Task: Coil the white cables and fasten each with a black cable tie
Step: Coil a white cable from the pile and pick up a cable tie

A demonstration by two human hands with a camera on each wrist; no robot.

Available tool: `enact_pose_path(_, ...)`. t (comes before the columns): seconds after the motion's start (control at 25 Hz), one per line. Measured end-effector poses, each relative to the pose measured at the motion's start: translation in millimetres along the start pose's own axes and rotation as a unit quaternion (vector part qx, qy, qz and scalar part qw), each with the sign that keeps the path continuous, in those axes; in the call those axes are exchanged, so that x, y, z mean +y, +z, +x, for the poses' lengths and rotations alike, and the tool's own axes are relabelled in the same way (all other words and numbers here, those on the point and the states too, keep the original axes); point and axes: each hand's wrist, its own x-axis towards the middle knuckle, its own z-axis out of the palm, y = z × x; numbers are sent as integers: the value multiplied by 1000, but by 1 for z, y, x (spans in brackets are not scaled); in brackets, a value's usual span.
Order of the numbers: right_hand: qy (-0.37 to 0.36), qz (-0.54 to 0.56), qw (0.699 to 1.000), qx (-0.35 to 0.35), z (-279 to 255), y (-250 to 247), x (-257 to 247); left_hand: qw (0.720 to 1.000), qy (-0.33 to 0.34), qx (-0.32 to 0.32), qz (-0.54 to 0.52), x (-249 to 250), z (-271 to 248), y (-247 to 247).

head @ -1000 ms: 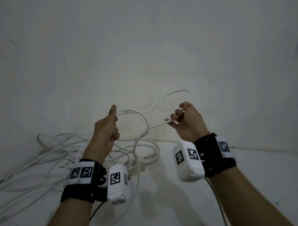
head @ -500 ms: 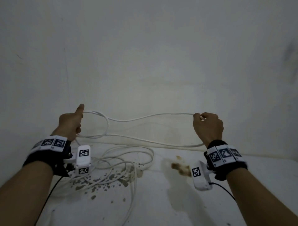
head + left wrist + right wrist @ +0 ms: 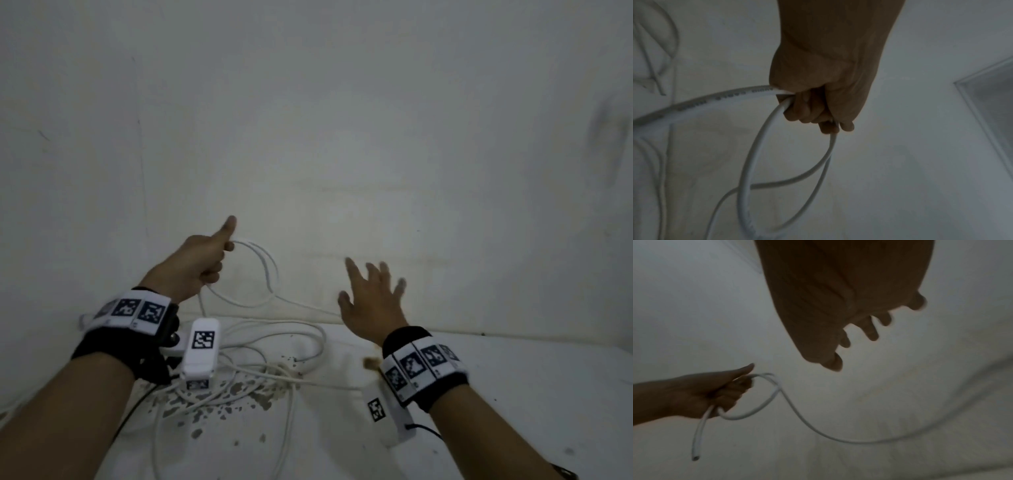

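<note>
Since half a second ago, my right hand [image 3: 371, 303] has let go of the white cable [image 3: 263, 270] and now hangs open with its fingers [image 3: 871, 331] spread, touching nothing, while my left hand [image 3: 197, 263] has moved inward toward the middle.

Nearest me, both forearms reach forward, each with a black wristband [image 3: 113, 346] carrying checkered markers and a small white camera unit [image 3: 200, 349]. Beyond them, a loose tangle of cables [image 3: 274, 359] lies on the stained white surface [image 3: 513, 394]. I see no black cable tie in any view.

Farther out, the left hand is raised in front of the wall [image 3: 342, 102], fist clenched around the cable with the thumb pointing up. Two loops hang from the fist, and the cut end [image 3: 694, 458] dangles free below it. From the loops, the cable trails away to the right, passing below my open right hand.

My judgement of the risk: with only one hand gripping, the springy loops could slip or open out, and the trailing length could snag in the tangle when I pull in the next turn. The right hand needs to catch the trailing cable soon.
</note>
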Motion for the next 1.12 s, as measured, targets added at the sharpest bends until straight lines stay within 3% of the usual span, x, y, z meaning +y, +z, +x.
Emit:
enact_pose_path(0.04,-48,46,998,4,-1,-6,-18,999,-1,-46,12,1,-5,12)
enact_pose_path(0.12,-105,217,969,-51,3,-16,-41,992,-3,-127,14,1,-18,30)
enact_pose_path(0.2,-107,335,931,-101,5,-22,-50,981,-8,-192,-29,0,-28,39)
enact_pose_path(0.32,-71,433,891,-116,1,-21,-42,958,-39,-253,-126,-1,-37,39)
enact_pose_path(0.44,-34,479,874,-76,1,-14,-32,971,-4,-215,-110,-12,-43,44)
enact_pose_path(0.56,-23,428,903,-19,1,-18,-37,990,12,-115,-82,-28,-47,51)
enact_pose_path(0.64,-29,404,914,-3,0,-20,-37,992,-4,-91,-91,-36,-47,49)
enact_pose_path(0.76,-27,417,908,4,0,-20,-32,991,-5,-102,-83,-40,-49,44)
enact_pose_path(0.96,-17,433,898,77,3,-14,-25,982,-35,-165,-81,-36,-49,45)
enact_pose_path(1.04,2,438,894,97,4,-13,-24,968,-80,-182,-156,-39,-47,44)
enact_pose_path(1.12,21,449,887,104,3,-13,-23,932,-127,-202,-274,-43,-45,43)
